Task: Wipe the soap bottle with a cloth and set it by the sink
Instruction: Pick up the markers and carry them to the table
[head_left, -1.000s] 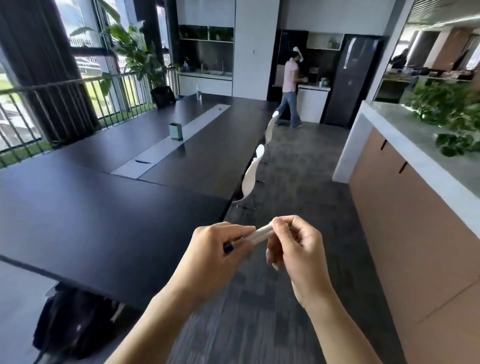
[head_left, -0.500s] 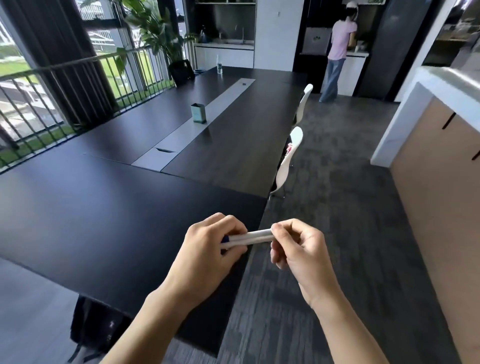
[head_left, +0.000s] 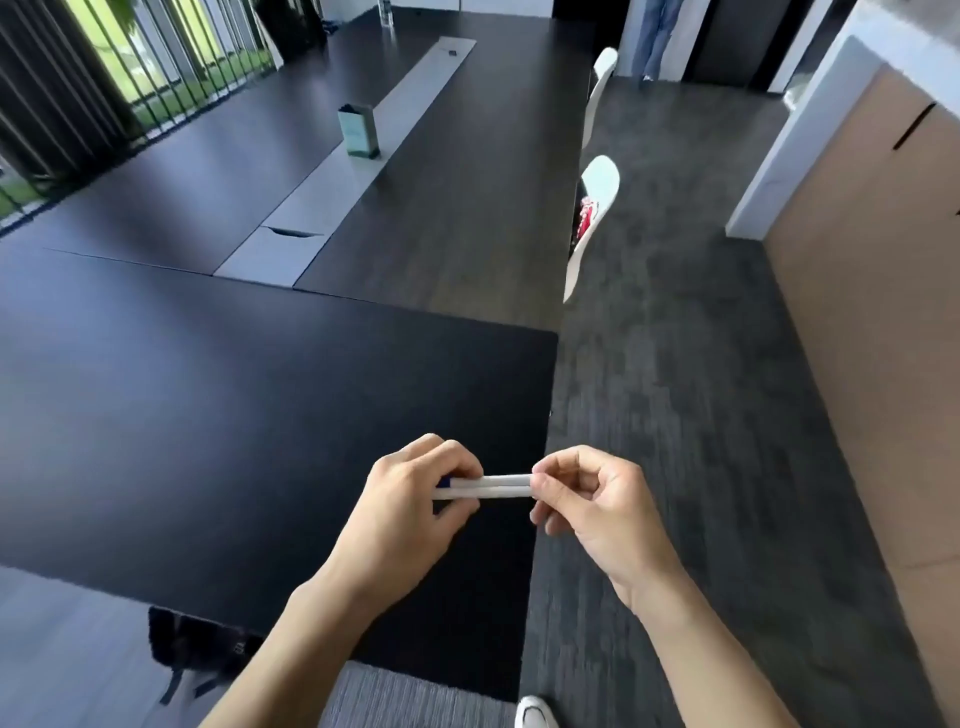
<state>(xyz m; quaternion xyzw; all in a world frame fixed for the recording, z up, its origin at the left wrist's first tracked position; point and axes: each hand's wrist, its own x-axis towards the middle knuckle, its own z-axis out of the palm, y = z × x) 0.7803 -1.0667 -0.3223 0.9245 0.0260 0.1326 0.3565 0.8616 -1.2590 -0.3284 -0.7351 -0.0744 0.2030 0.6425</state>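
Observation:
Both my hands hold a thin white stick-like object (head_left: 493, 486) with a dark blue end, level above the near corner of a black table (head_left: 208, 415). My left hand (head_left: 415, 504) grips the blue end. My right hand (head_left: 587, 499) pinches the white end between fingertips. What the object is I cannot tell; it looks like a small packet or pen. No soap bottle, cloth or sink is in view.
A teal box (head_left: 357, 130) stands on the table's grey centre strip. Two white chairs (head_left: 592, 218) line the table's right side. A wooden counter (head_left: 872, 312) runs along the right. A dark bag (head_left: 197, 649) lies under the table. A person's legs (head_left: 655, 36) show far off.
My view has tilted down, and the kitchen at the back has slid out of frame. My hands keep the same hold on the white object, now level.

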